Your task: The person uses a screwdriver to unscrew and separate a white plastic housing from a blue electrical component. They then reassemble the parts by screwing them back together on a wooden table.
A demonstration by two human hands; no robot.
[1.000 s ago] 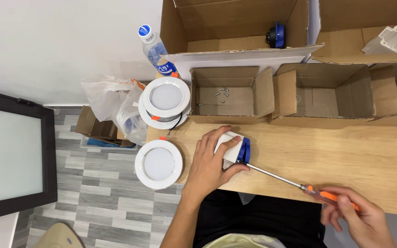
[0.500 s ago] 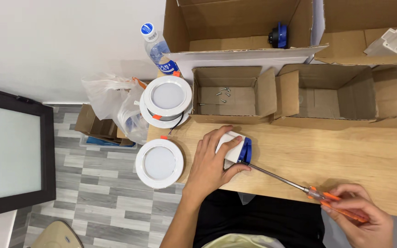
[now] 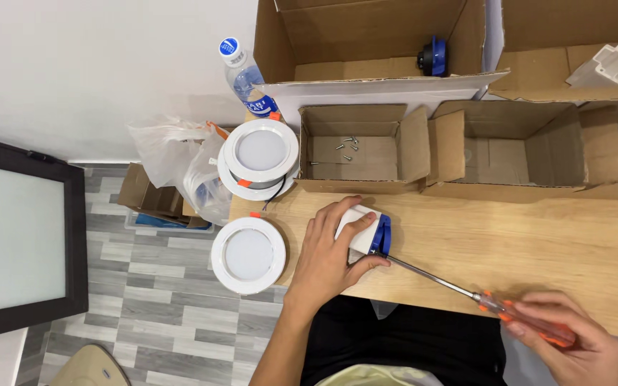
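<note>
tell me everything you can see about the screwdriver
The screwdriver has a long thin metal shaft and a translucent orange handle. It lies low over the wooden table, slanting from lower right to upper left. The right hand grips the handle; the tip meets the blue end of the white box under the left hand.
</note>
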